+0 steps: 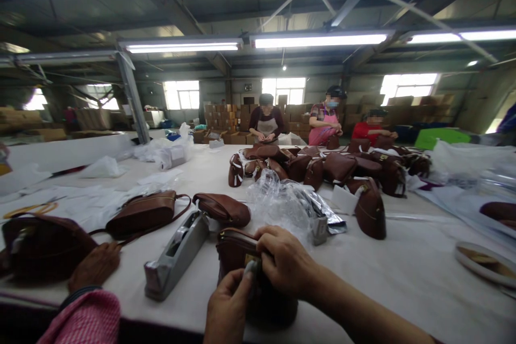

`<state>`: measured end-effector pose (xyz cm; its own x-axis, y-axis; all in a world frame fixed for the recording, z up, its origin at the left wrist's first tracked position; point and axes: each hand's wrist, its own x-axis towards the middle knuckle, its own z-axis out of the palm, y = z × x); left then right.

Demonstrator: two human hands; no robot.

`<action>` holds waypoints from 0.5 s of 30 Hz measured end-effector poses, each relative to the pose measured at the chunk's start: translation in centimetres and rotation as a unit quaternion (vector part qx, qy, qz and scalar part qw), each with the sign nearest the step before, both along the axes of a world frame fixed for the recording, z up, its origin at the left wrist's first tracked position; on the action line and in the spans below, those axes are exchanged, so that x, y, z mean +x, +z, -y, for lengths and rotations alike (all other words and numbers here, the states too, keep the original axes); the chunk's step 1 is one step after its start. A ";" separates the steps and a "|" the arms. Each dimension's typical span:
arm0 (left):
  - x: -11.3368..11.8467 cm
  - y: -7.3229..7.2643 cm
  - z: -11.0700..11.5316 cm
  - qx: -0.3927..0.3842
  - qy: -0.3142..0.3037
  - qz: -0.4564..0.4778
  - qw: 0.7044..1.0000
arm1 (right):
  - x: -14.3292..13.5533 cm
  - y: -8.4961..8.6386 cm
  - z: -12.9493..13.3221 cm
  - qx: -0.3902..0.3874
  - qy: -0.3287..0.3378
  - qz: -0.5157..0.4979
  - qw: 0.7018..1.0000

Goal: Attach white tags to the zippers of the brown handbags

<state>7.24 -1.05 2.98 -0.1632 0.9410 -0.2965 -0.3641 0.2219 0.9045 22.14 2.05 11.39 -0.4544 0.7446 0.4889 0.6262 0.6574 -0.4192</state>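
While both my hands work the brown bag (242, 263) at the near table edge, a slip looks likely.
Left hand (228, 306) pinches a small pale piece — right hand (284, 260) clamps the bag's top; the tape dispenser (175, 255) sits just beside, easily knocked.

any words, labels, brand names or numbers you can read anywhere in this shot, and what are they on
None can be read.
Brown bag held by the left hand and right hand: no legible marking.
Tape dispenser: no visible lettering.
Cardboard boxes at the back: any print is too small and blurred.
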 end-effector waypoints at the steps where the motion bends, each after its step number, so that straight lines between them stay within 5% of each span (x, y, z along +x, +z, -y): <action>1: 0.0 -0.1 0.0 0.001 -0.001 -0.001 1.000 | 0.0 0.2 0.0 -0.006 0.000 -0.009 1.000; 8: 0.0 -0.1 -0.1 0.001 -0.005 -0.001 1.000 | -0.2 0.0 -0.8 -0.018 -0.008 0.026 0.999; 15: 0.0 -0.1 -0.3 -0.010 0.006 -0.023 1.000 | 1.7 -0.5 -2.0 -0.039 -0.031 -0.071 0.996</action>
